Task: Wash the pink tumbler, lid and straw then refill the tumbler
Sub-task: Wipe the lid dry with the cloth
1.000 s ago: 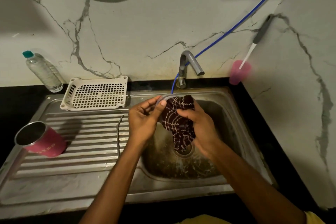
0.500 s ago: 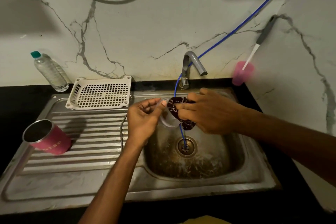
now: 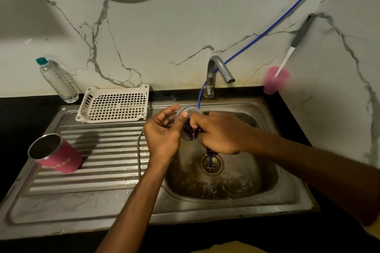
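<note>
Steel sink (image 3: 82, 207) under marble wall (image 3: 185, 26); left hand (image 3: 162, 135) fingers (image 3: 171, 109) pinch the lid (image 3: 191, 109), right hand (image 3: 220, 133) fingers (image 3: 202, 124) grip cloth (image 3: 191, 133).

Clear water bottle (image 3: 58, 80) at the left, white perforated basket (image 3: 114, 103) just beside it. Grey tap (image 3: 221, 65) at centre, blue hose (image 3: 267, 30) passing it from the upper right. Pink cup (image 3: 274, 82) with brush at right.

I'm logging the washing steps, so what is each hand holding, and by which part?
The left hand pinches the clear lid by its edge. The right hand grips a bunched dark cloth, pressed against the lid.
</note>
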Motion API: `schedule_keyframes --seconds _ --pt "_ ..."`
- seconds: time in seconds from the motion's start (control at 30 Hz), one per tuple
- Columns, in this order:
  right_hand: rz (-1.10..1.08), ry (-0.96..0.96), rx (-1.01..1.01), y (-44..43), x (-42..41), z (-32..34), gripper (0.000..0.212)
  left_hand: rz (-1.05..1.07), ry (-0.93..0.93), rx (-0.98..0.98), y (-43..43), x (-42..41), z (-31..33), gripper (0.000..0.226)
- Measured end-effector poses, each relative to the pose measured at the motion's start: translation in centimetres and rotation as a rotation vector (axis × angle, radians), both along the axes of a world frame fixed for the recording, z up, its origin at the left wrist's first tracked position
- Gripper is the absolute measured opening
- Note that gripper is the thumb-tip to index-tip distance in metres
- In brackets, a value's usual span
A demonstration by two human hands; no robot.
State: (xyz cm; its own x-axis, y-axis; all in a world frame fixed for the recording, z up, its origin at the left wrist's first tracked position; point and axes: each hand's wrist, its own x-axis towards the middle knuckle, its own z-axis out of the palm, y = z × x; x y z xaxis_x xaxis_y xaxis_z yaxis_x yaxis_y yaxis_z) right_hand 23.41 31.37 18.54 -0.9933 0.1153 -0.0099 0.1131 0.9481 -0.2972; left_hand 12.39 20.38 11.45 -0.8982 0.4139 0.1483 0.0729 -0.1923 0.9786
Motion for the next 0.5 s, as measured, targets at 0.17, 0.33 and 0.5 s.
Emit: schedule_keyframes --seconds 0.17,0.33,0.5 --pt "-0.323 -0.272 -0.797 0.4 -0.9 1.3 0.032 0.028 -0.103 0.040 0.0 0.3 -0.4 0.024" --pt "-0.547 -0.017 -1.547 0.3 0.7 1.0 0.027 0.027 -0.303 0.142 -0.6 -0.2 0.5 0.022" --pt "-0.410 0.130 -0.834 -1.4 0.0 -0.1 0.025 -0.032 -0.222 0.118 -0.1 0.2 0.9 0.021"
